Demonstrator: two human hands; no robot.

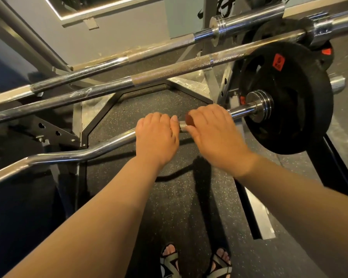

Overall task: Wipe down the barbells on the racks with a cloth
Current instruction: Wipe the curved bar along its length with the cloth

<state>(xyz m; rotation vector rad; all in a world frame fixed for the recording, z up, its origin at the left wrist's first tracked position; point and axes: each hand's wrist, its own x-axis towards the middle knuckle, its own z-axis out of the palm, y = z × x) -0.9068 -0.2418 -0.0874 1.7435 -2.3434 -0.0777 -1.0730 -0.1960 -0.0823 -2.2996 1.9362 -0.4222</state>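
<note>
Far left: black rack bracket (pixel 54 133) with keyhole slots, bolted to a grey upright. Two straight barbells cross above it, both rising toward the right: the lower straight barbell (pixel 169 73), its knurled section mid-span, and the upper straight barbell (pixel 149 54) just behind it. Neither is touched by either hand. Below them runs the curl bar (pixel 78 155), chrome, kinked at the left, then climbing rightward. Left hand (pixel 157 135) sits on top of it, palm down, fingers curled over the far side of the shaft in a full grip. A short stretch of knurled shaft shows between the hands, which are just beside each other. Right hand (pixel 213 131) is also palm down on the same bar, fingers wrapped over it. A small reddish-brown wad (pixel 189 119) shows at its thumb side, pressed against the shaft. Could be the cloth; too little visible to be sure. Right of that hand is smooth chrome shaft, then a ribbed collar (pixel 261 106), then a black weight plate (pixel 289 101) with a red label (pixel 278 62), loaded on the bar's sleeve. Speckled black rubber floor (pixel 179 207) lies underneath, with sandalled feet (pixel 169 261) at the bottom edge.
</note>
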